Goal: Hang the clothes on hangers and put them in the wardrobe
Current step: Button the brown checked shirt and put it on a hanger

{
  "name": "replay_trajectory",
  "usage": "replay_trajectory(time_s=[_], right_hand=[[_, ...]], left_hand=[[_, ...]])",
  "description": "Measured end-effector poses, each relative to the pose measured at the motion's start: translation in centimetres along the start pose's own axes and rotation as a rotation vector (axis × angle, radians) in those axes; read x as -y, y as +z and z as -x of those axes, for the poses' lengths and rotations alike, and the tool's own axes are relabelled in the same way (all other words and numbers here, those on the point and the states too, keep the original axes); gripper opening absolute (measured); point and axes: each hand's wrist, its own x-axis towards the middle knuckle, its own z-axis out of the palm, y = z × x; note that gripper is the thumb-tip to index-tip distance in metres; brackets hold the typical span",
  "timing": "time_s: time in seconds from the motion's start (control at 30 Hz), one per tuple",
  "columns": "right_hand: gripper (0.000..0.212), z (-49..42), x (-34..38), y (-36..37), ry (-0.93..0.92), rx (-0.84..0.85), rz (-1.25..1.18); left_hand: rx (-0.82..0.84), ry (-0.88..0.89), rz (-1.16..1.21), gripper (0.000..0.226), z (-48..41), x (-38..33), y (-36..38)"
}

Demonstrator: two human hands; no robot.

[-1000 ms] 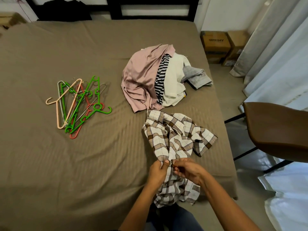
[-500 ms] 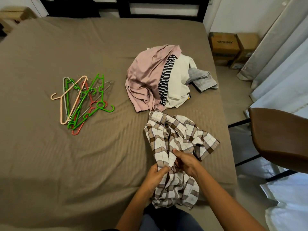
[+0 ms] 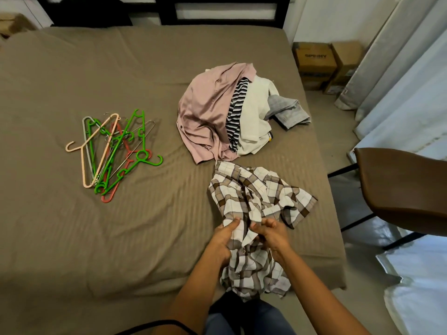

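A brown and white plaid shirt [image 3: 251, 197] lies crumpled on the bed near its front right edge, its lower part hanging over the edge. My left hand [image 3: 223, 240] pinches the shirt's left front edge by the button strip. My right hand [image 3: 272, 234] grips the opposite front edge, close beside the left. Behind the shirt sits a pile of clothes [image 3: 225, 112]: a pink shirt, a black and white striped piece, a cream garment and a grey one. A loose heap of plastic and wire hangers [image 3: 111, 148] in green, peach, red and grey lies on the bed to the left.
The brown bedsheet [image 3: 96, 238] covers the whole bed, with a black headboard [image 3: 217, 8] at the back. A brown chair [image 3: 401, 187] stands right of the bed. Two cardboard boxes [image 3: 324, 64] and pale curtains [image 3: 399, 68] are at the far right.
Both hands have moved up the plaid shirt's front, from lower on the button strip to a point nearer the collar. The pile and the hangers have not moved.
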Motion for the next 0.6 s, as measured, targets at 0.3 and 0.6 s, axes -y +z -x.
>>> replay_trajectory(time_s=[0.3,0.6], right_hand=[[0.030,0.5,0.4,1.1,-0.332,-0.166,0.186],[0.024,0.2,1.2,2.2,-0.354,-0.138,0.233]], left_hand=[[-0.045,0.171,-0.069,0.014,0.0,-1.0,-0.2],[-0.053,0.213,-0.100,0.013,0.4,-1.3,0.2]])
